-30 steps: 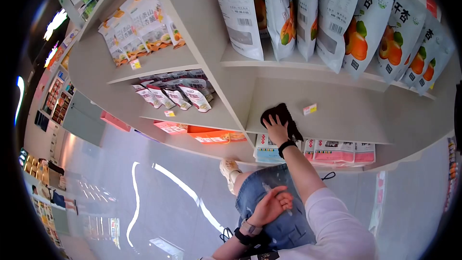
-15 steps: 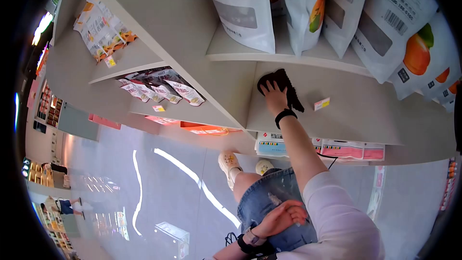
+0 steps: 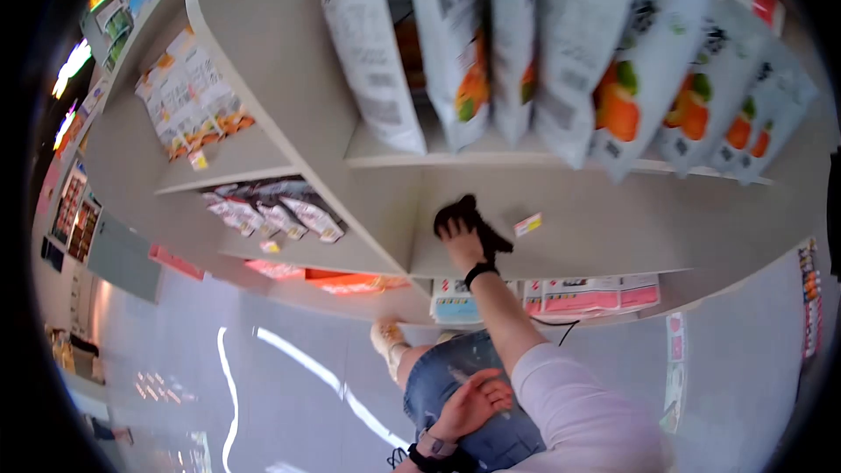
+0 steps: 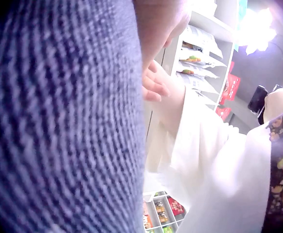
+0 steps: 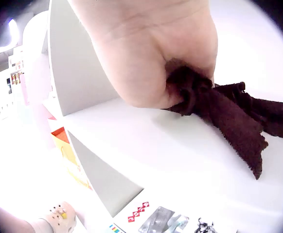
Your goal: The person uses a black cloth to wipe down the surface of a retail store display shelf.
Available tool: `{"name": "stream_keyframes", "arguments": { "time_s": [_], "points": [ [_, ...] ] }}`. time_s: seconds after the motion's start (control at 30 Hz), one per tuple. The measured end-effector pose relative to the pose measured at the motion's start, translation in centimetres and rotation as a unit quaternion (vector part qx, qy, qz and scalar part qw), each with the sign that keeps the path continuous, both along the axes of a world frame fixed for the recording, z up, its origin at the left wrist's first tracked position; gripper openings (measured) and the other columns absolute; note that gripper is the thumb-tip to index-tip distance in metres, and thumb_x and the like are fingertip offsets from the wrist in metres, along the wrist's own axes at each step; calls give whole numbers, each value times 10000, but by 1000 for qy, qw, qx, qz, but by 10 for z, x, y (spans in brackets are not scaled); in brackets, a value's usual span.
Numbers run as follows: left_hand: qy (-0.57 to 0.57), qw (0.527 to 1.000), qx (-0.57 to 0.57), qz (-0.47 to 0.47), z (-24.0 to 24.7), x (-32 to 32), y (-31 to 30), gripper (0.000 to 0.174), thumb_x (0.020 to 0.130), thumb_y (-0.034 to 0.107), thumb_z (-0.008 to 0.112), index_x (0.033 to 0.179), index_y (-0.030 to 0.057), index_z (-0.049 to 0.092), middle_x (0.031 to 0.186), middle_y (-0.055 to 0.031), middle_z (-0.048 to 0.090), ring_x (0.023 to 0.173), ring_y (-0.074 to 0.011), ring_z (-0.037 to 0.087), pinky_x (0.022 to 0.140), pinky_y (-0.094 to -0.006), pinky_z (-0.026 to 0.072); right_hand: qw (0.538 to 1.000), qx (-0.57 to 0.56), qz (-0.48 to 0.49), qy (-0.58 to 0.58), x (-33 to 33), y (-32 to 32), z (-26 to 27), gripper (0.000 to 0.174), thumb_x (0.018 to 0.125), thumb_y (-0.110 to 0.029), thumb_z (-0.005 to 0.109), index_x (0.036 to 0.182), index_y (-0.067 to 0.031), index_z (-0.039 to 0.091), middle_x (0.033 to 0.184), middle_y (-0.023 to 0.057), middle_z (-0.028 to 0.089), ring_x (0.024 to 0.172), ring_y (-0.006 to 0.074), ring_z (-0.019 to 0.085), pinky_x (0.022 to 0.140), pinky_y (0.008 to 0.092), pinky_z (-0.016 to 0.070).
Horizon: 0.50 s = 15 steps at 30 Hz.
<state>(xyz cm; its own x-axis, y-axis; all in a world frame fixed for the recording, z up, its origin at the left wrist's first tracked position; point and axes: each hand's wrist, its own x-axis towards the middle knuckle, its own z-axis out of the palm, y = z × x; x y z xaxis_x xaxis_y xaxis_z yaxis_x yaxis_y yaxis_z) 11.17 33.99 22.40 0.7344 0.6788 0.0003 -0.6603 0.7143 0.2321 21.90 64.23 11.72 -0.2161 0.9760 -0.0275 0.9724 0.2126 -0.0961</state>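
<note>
On the lower shelf board, a dark brown cloth [image 3: 489, 237] lies bunched under my right hand [image 3: 462, 243], whose spread fingers press on it. The right wrist view shows the cloth [image 5: 236, 116] gathered beneath the palm of the right hand [image 5: 146, 53], its loose ends trailing right across the white board; the fingertips are hidden there. A price tag [image 3: 528, 224] stands to the right of the cloth. My left hand [image 3: 473, 403] hangs over the denim-covered lap, fingers loosely curled and holding nothing.
White pouches with orange fruit [image 3: 622, 96] stand on the shelf above. A vertical divider [image 3: 298, 123] rises left of the right hand, with small pouches [image 3: 307, 215] beyond it. Packs [image 3: 591, 294] lie below the board.
The right hand and cloth went deeper along the board, left of the price tag, then came back somewhat toward the front edge. The head view has shifted; the left hand stays near the lap.
</note>
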Motion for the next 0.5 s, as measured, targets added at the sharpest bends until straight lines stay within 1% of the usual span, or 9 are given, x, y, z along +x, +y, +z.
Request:
{"name": "stream_keyframes", "arguments": {
  "time_s": [0.1,0.13,0.2,0.23,0.27,0.33,0.43,0.47,0.5],
  "points": [
    [5,1000,6,13,-3,0,-5,520,893,394,424,1278,51,362,1129,-185,508,1049,-281,487,938,-418,354,1000,-16,-13,-3,1,-26,4,441,880,-214,334,1316,-154,341,1412,96,269,1279,309,283,950,574,292],
    [18,1000,6,15,-4,-1,-7,512,896,394,418,1277,56,366,1129,-188,509,1043,-281,492,936,-420,357,1000,-9,-18,9,1,-32,-2,428,881,-222,327,1303,-158,359,1401,95,290,1274,310,289,939,575,301],
    [22,1000,1,19,-7,-2,-9,496,904,394,401,1274,65,375,1134,-192,511,1039,-281,498,931,-424,362,999,29,-21,26,4,-49,-4,396,872,-224,355,1258,-169,424,1361,95,356,1255,317,319,926,562,322],
    [22,1000,7,20,-5,-2,-9,480,912,393,383,1271,76,382,1134,-189,512,1037,-277,498,929,-424,364,998,44,-20,38,6,-58,-5,389,868,-214,373,1249,-171,435,1353,96,367,1251,314,328,935,549,324],
    [17,1000,10,20,-5,-1,-10,476,913,392,379,1271,78,383,1131,-188,512,1036,-276,499,929,-424,364,998,39,-17,46,9,-68,-2,411,846,-215,428,1255,-170,431,1355,95,363,1254,307,325,947,537,322],
    [16,999,11,29,-4,-5,-12,469,917,391,369,1271,83,385,1125,-186,513,1032,-275,499,928,-424,363,998,9,2,68,15,-90,16,501,794,-133,485,1287,-157,397,1369,117,341,1255,314,328,957,504,323],
    [11,1000,4,28,-3,-8,-14,463,917,384,365,1271,86,386,1121,-187,513,1025,-277,499,929,-424,362,996,-2,0,89,15,-103,22,548,765,-173,518,1298,-164,389,1382,113,325,1271,313,304,987,499,291],
    [12,1000,2,29,-3,-8,-14,463,917,382,366,1272,85,386,1121,-187,513,1024,-277,499,929,-424,362,996,-11,-2,86,16,-107,28,561,769,-172,514,1311,-156,368,1382,112,325,1275,309,298,987,498,293],
    [9,1000,1,29,-2,-8,-14,461,916,377,370,1272,85,386,1122,-189,515,1020,-281,500,925,-424,364,996,15,-9,84,14,-105,17,522,799,-211,483,1306,-160,372,1379,101,331,1274,304,295,985,519,281]
  ]
}}
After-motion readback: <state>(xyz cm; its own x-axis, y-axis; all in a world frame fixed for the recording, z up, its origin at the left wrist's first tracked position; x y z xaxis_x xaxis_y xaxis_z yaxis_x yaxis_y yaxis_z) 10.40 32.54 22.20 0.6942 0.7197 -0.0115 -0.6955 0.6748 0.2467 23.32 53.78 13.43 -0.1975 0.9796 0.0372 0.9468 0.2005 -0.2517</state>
